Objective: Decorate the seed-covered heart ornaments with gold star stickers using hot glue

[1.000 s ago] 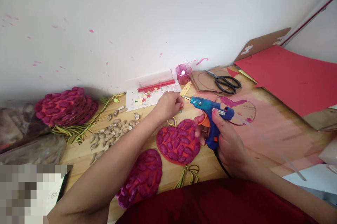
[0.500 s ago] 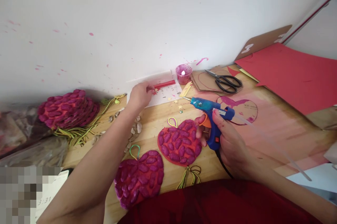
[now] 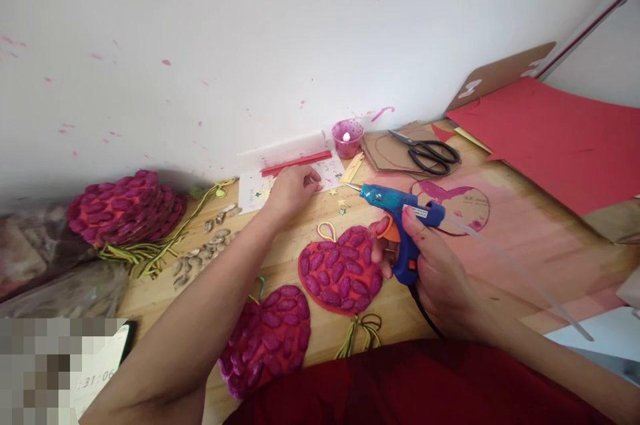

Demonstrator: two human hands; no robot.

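Observation:
My right hand (image 3: pixel 443 272) grips a blue hot glue gun (image 3: pixel 387 198) with an orange trigger. Its nozzle points left, and a long translucent glue stick (image 3: pixel 520 273) trails from its back. Over the white paper (image 3: pixel 249 197), my left hand (image 3: pixel 293 188) has its fingers drawn together beside small gold stars (image 3: pixel 333 192); whatever they pinch is too small to make out. Below the gun lies a heart (image 3: pixel 341 272) covered in magenta-painted shells, with a yarn loop and tassel. A second shell-covered heart (image 3: pixel 275 328) is partly hidden by my left forearm.
A stack of magenta shell pieces (image 3: pixel 125 205) and loose nutshells (image 3: pixel 205 255) lie left. Along the wall are a red strip (image 3: pixel 297 162), a pink cup (image 3: pixel 347 140) and black-handled scissors (image 3: pixel 430 155). Red paper (image 3: pixel 555 138) covers the right back; a cardboard heart (image 3: pixel 463 205) lies nearer.
My left hand has moved right across the white paper, from the red strip's left end toward the loose stars. The glue gun in my right hand has hardly moved.

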